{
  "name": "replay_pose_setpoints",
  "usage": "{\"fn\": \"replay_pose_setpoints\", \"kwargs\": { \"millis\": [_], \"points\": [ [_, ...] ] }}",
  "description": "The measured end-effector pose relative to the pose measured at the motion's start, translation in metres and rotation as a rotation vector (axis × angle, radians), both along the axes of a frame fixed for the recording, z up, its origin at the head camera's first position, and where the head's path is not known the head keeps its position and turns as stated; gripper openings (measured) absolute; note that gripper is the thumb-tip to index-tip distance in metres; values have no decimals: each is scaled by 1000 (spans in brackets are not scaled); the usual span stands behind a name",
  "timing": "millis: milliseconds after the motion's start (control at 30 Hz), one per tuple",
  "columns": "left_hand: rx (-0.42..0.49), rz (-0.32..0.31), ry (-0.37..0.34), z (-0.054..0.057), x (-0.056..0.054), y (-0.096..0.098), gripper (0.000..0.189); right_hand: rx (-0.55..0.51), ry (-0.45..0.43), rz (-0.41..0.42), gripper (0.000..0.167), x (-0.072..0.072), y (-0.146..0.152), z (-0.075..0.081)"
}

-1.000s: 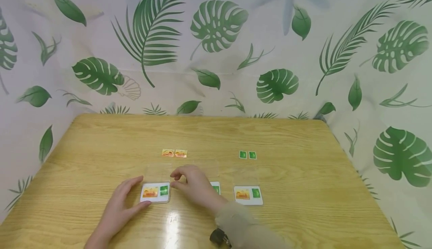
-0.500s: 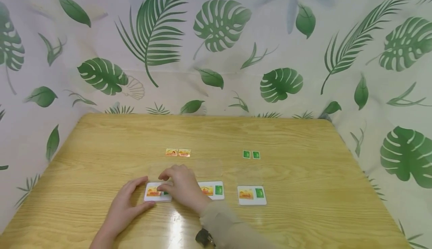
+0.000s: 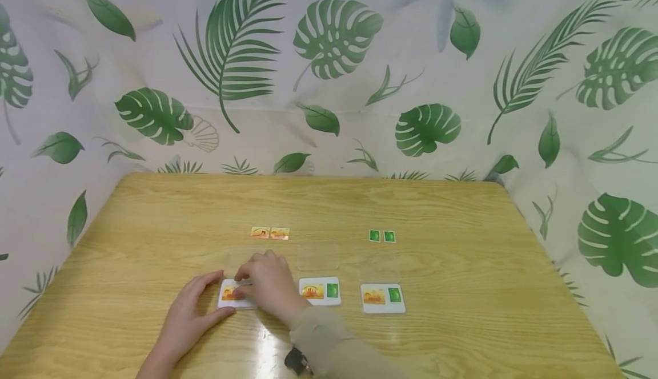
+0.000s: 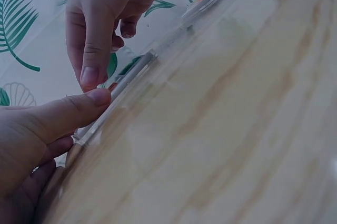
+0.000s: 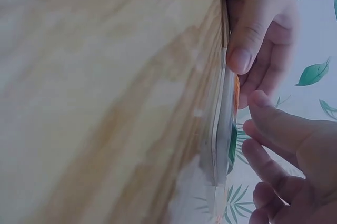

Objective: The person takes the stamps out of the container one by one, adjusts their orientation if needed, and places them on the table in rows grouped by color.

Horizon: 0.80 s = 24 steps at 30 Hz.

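A thin white card with an orange picture lies flat in a clear plastic case at the left of a row of three. My left hand holds that case, thumb on its near edge and fingers at its far left corner. My right hand hovers low over the card's right part, hiding its green picture. Its thumb and forefinger are parted close to the orange picture. In the right wrist view the right hand has loosely bent fingers beside the card's face, with nothing visible between them.
A middle card and a right card carry matching orange and green pictures. Clear lids lie behind the cards. Farther back are two orange pieces and two green pieces on the wooden table.
My right hand has moved left from the card's right edge to over its face, uncovering the middle card. My left hand keeps its hold on the left case. The head view shifted slightly.
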<state>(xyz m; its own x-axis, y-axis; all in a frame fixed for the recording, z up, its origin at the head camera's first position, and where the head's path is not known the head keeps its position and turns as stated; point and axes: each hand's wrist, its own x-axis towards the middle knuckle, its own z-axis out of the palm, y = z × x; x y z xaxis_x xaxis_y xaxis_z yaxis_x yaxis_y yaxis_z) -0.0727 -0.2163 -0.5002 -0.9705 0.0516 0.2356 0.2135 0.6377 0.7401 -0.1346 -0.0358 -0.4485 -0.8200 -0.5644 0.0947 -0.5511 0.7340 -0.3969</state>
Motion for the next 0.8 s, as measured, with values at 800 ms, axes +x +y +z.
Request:
{"fn": "replay_pose_setpoints", "kwargs": {
  "millis": [800],
  "points": [
    [-6,17,-9,0,1,1,68,123,17,-23,23,3,-13,3]
  ]
}}
